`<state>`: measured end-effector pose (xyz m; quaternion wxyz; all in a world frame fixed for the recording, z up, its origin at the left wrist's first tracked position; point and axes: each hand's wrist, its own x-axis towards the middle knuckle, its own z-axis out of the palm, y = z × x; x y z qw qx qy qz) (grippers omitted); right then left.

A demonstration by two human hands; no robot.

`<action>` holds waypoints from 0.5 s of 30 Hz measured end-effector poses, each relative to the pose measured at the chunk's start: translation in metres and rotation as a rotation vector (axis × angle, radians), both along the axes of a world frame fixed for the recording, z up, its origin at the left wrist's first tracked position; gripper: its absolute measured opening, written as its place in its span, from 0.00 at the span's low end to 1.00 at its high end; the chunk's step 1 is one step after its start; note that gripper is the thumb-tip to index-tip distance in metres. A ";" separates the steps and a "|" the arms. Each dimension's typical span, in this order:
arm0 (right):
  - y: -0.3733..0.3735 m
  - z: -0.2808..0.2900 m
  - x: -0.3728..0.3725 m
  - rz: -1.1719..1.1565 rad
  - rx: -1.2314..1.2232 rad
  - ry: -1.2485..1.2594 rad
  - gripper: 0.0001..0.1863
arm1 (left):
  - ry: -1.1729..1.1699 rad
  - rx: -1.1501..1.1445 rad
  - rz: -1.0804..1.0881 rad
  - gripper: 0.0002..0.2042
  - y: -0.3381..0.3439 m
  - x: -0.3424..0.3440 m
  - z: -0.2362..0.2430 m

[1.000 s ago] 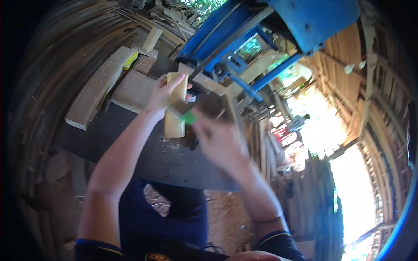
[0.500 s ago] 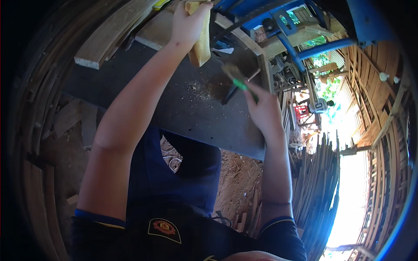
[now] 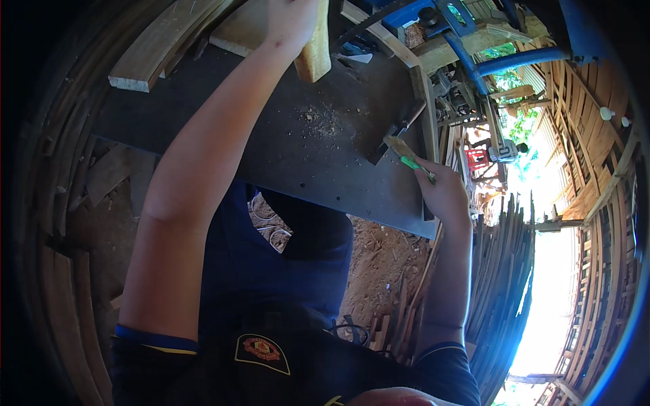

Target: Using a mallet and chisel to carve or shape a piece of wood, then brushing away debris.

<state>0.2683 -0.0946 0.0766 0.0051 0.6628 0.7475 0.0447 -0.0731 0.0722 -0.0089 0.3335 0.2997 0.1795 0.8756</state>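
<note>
Up at the top edge, my left hand [image 3: 292, 19] is closed round a pale, curved piece of wood [image 3: 314, 61], held over the dark tabletop [image 3: 284, 145]. The picture's edge cuts off its fingertips. Over on the right, my right hand [image 3: 447, 193] grips a small brush [image 3: 410, 162] with a green handle and tan bristles. The bristles point up and left, close to a dark, flat-bladed tool [image 3: 393, 139] lying on the tabletop. Wood chips and dust [image 3: 321, 123] are scattered between my two hands.
Thick boards [image 3: 149, 57] lie at the table's far left. A wooden rail [image 3: 423, 111] borders its right side, with a blue metal frame [image 3: 521, 65] beyond. Stacked thin wood strips [image 3: 501, 271] stand at right. Sandy floor [image 3: 379, 264] shows below the table's near edge.
My right hand has moved right and slightly down with the brush, toward the dark tool. My left hand and the curved wood sit a little higher in view.
</note>
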 end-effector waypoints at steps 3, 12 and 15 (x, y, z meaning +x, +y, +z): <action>0.002 -0.006 -0.002 0.030 -0.030 0.017 0.16 | -0.127 0.447 -0.184 0.07 0.008 -0.036 -0.023; 0.003 -0.007 0.015 -0.044 0.138 0.048 0.17 | -0.023 -0.151 0.096 0.12 -0.008 -0.030 -0.002; 0.025 -0.019 -0.008 -0.034 0.217 0.118 0.20 | -0.069 -0.178 0.205 0.15 0.004 -0.040 -0.013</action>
